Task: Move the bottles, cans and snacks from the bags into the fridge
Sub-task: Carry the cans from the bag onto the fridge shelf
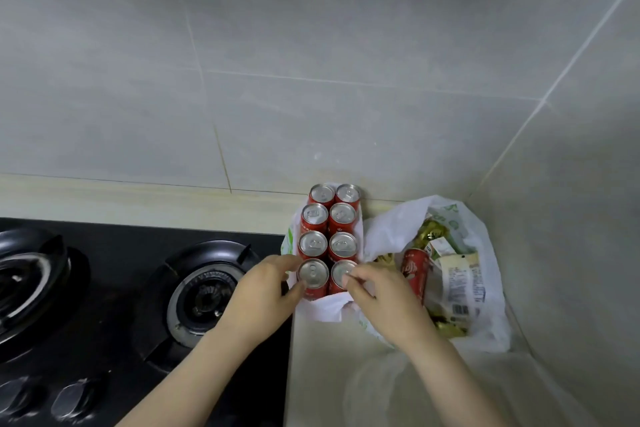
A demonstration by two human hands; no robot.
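Home kitchen. Black glass gas hob (121, 253) set into pale countertop (322, 364), taking surface's left part. Two burners (204, 291) with black pan supports; control knobs (74, 399) at hob's front edge. Grey tiled walls (311, 45), pale grout lines, meeting at right rear corner. Cream upstand (138, 198) along countertop's back edge. Groceries right of hob: white plastic bags (485, 329), red drink cans (313, 243), snack packets (457, 281).

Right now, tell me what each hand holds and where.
The left hand grips the near-left red can round its top rim; the right hand pinches the near-right red can at its top rim.
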